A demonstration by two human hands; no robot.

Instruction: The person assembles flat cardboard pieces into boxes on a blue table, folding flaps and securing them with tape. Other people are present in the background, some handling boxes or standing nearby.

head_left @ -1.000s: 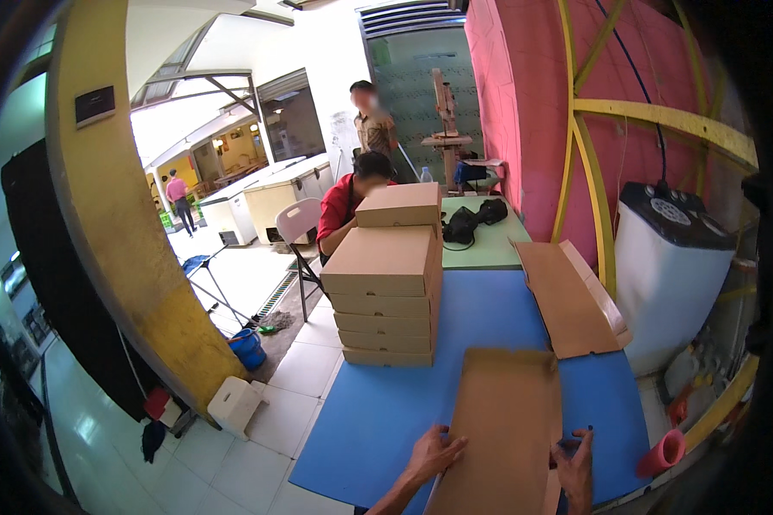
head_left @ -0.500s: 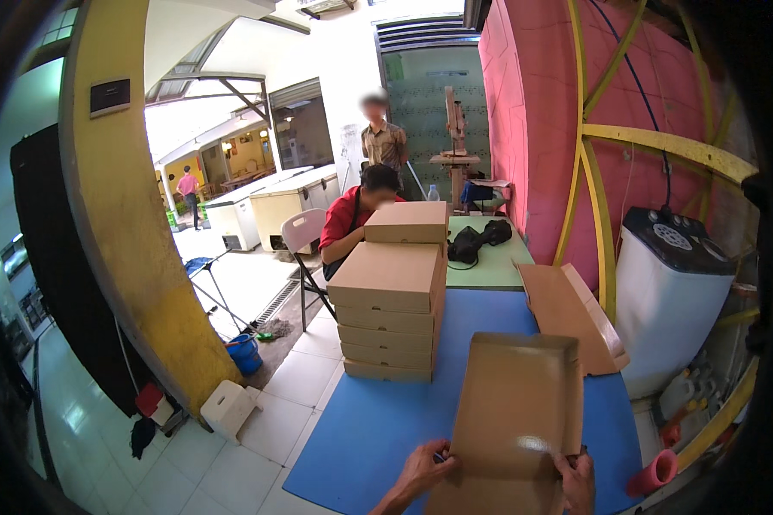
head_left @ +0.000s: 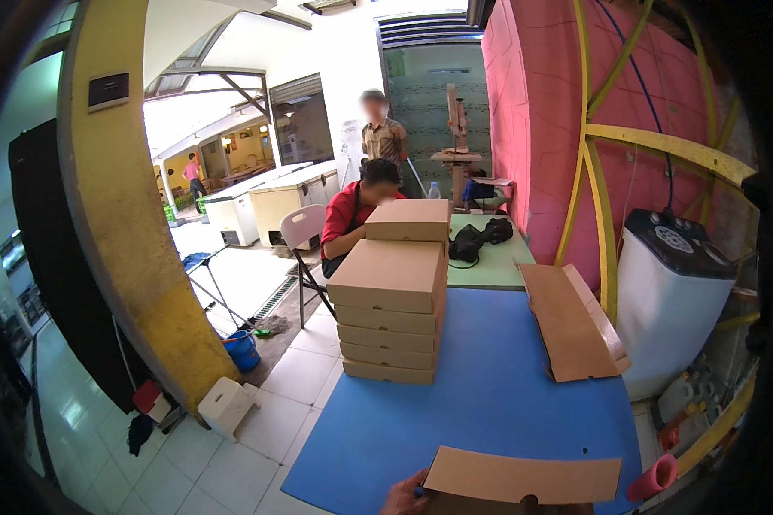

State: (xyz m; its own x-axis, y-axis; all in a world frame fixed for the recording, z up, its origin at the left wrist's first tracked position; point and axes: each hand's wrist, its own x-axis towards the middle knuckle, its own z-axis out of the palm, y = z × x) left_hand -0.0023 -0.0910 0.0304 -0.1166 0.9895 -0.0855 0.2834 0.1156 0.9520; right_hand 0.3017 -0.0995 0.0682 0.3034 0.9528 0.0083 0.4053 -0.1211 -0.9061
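At the lower edge, a brown cardboard box (head_left: 524, 476) is cut off by the picture's border, with one long panel raised toward me. My left hand (head_left: 404, 496) grips its left corner, fingers closed; a small dark thing shows by the fingertips, too small to name. My right hand is out of sight. Beyond, on the blue table (head_left: 489, 386), rises a stack of folded cardboard boxes (head_left: 386, 283). A flat cardboard sheet (head_left: 571, 322) with creased flaps lies at the table's right edge.
Behind the stack a person in red (head_left: 343, 219) sits bent over a green table (head_left: 489, 275) holding black items (head_left: 477, 240); another person (head_left: 382, 137) stands farther back. A washing machine (head_left: 674, 292) and pink tube (head_left: 653, 477) are at right, a white stool (head_left: 225, 408) at left.
The open box has come toward me and tipped, so its inside no longer shows and mostly a raised panel is seen. My left hand moved down with it; my right hand went out of view.
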